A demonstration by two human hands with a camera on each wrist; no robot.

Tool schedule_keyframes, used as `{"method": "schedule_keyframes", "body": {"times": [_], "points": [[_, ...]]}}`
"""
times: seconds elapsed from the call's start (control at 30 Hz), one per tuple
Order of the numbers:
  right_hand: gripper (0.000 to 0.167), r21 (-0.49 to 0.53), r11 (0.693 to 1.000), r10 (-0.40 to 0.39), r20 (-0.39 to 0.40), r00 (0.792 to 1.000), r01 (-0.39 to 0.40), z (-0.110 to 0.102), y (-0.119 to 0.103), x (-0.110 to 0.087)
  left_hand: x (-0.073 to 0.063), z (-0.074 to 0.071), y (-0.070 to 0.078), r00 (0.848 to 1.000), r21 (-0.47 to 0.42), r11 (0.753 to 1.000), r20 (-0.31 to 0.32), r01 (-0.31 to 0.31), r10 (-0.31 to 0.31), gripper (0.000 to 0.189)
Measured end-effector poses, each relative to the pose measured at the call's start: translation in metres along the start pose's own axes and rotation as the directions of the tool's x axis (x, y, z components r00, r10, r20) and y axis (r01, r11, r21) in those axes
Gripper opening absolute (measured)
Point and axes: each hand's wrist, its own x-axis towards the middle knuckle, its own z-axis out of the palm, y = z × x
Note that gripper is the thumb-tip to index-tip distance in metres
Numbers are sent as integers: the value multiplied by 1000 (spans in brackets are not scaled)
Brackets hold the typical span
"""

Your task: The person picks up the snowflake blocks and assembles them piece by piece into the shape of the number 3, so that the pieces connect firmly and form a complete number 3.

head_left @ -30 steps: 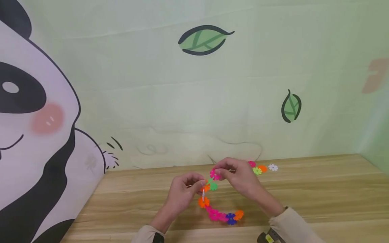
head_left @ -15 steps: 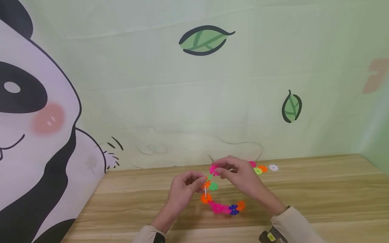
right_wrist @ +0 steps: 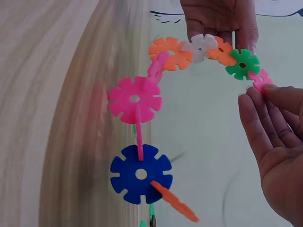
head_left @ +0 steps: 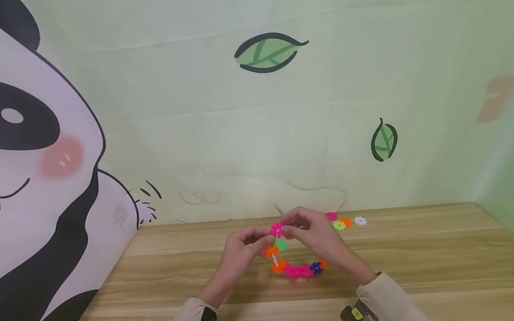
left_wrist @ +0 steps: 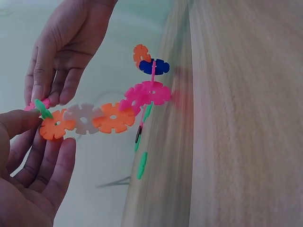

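Note:
A chain of notched plastic flower discs hangs in a curve between my hands, above the table. My left hand [head_left: 245,249] pinches its upper end by the green disc [right_wrist: 242,65] and an orange disc [left_wrist: 57,124]. In the thumb and fingers of my right hand [head_left: 315,234] is a pink disc [head_left: 277,229]. This pink disc meets the green one; how deeply their slots engage I cannot tell. Further along come a white disc [left_wrist: 84,118], another orange disc [right_wrist: 171,53], several pink discs [right_wrist: 135,99], a blue disc [right_wrist: 141,174] and an orange end disc [right_wrist: 176,202].
Loose discs lie on the wooden table [head_left: 180,267]: a green disc [head_left: 283,245] behind the chain, and, beyond my right hand, a pink disc [head_left: 331,216], a yellow-green disc [head_left: 339,225], an orange disc [head_left: 346,222] and a white disc [head_left: 360,220]. A printed backdrop [head_left: 201,133] rises behind.
The chain's free end has swung up and to the right, towards my right forearm. The pink disc in my right hand has shifted slightly left, closer to my left fingers.

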Motion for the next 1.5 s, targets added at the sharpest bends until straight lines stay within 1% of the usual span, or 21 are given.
{"method": "schedule_keyframes", "body": {"times": [0.17,0.3,0.43,0.53,0.67,0.8,0.9,1.0,1.1,1.33,1.5], "points": [[15,-6,1000,-20,5,1000,20,4,-3,0,-1,-2,2,1000,-30,1000,-17,4,-5,18],[15,-19,1000,-25,7,1000,25,7,-2,0,-2,-4,3,1000,-35,999,-21,16,-17,18],[18,-26,1000,14,11,1000,-13,5,-2,0,-3,-4,3,999,-49,998,-21,26,-27,19],[19,-35,999,20,-14,1000,-20,-4,0,0,-3,-3,3,999,-63,997,-20,34,-36,21],[19,-72,997,-7,-74,997,2,-24,9,5,-4,-2,4,999,-66,997,-15,40,-41,22],[18,-118,993,12,-114,993,-26,-45,23,14,-4,-2,4,999,-50,998,-15,44,-45,24],[17,-195,979,39,-123,992,-63,-58,33,21,-2,-2,3,999,-28,998,-15,48,-48,24],[17,-300,950,56,-112,992,-87,-65,43,28,-2,-2,2,999,-20,999,-12,45,-46,24],[18,-370,923,70,-96,993,-101,-69,52,32,-1,-3,2,999,-18,999,-9,44,-44,23],[19,-428,893,113,-87,990,-140,-68,72,44,-2,-5,3,999,-34,999,-9,36,-36,23],[14,-489,864,97,-70,993,-119,-71,84,48,-2,-5,5,999,-39,998,-5,42,-42,22]]}}
